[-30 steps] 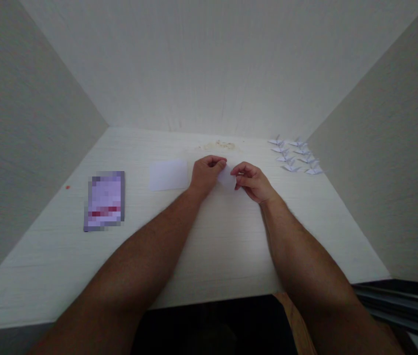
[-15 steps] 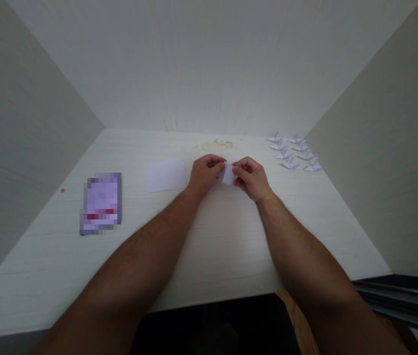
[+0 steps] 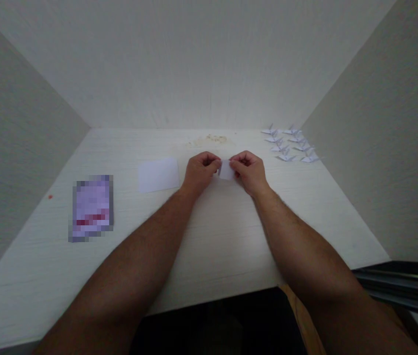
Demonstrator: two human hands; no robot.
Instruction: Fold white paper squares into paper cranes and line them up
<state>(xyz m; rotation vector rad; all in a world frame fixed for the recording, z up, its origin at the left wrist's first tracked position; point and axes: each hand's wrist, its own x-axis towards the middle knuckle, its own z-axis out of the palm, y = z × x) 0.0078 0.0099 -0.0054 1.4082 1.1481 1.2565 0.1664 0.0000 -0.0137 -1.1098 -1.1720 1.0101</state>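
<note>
My left hand (image 3: 198, 171) and my right hand (image 3: 249, 171) meet over the middle of the white table (image 3: 209, 246). Both pinch a small folded piece of white paper (image 3: 226, 170) between thumb and fingers, one hand on each side. The fingers of both hands are curled closed. A flat white sheet of paper (image 3: 158, 174) lies just left of my left hand.
Several small folded paper cranes (image 3: 290, 144) stand in rows at the back right corner. A blurred purple packet (image 3: 91, 207) lies on the left. A yellowish stain (image 3: 212, 140) marks the back of the table. Walls enclose the table on three sides.
My right hand has closed in on the left, so both now pinch the small paper together. The camera has tilted slightly, shifting everything a little.
</note>
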